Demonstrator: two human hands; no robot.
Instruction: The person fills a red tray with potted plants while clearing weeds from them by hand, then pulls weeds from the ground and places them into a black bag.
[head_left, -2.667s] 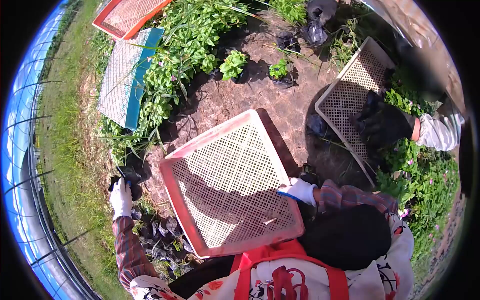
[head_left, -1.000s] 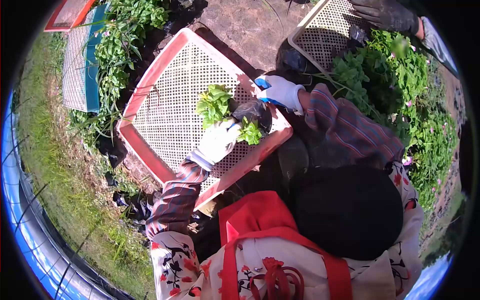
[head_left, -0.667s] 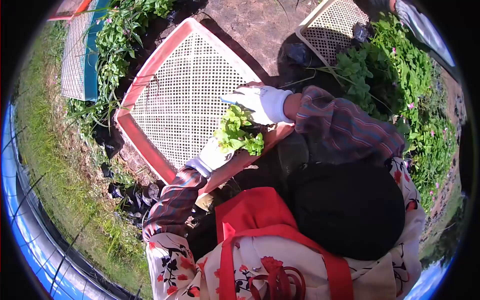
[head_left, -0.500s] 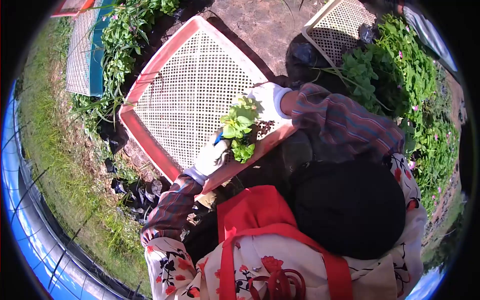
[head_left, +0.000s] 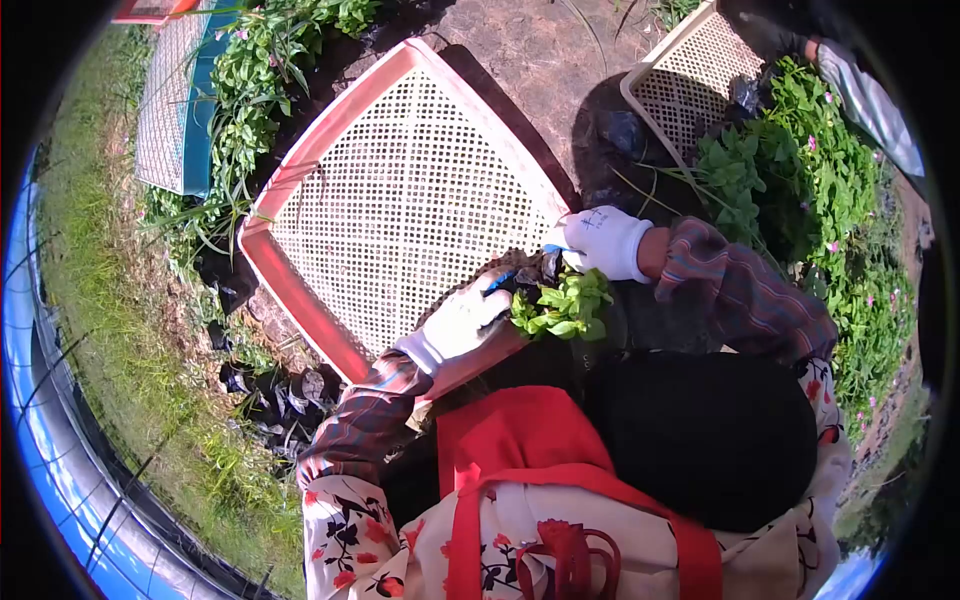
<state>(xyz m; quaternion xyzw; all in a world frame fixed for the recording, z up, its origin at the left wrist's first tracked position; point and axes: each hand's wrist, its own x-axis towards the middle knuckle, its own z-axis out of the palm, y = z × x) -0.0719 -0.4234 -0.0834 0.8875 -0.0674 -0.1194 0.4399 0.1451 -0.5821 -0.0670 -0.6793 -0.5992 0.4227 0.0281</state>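
Note:
A leafy green seedling (head_left: 565,308) hangs tilted over the near right edge of the red-rimmed crate (head_left: 305,295), its leaves toward my body. Dark material at its base (head_left: 528,280), soil or a black plastic bag, lies between my hands. My left hand (head_left: 468,318), in a white glove with blue at the fingertips, closes on the left side of this base. From the right, my right hand (head_left: 603,243), gloved in white too, pinches the other side. Both hands' fingertips are partly hidden by the plant and the base.
At the upper right stands a second cream crate (head_left: 690,85), with flowering plants (head_left: 825,165) beside it. Another person's sleeve (head_left: 868,100) shows there. A teal crate (head_left: 178,110) leans at the upper left, near more plants (head_left: 255,110). Black plastic scraps (head_left: 285,400) lie at lower left.
Both hands and the seedling have moved right, to the crate's near edge. The seedling's leaves have tipped toward my body, and its dark base now shows between the hands.

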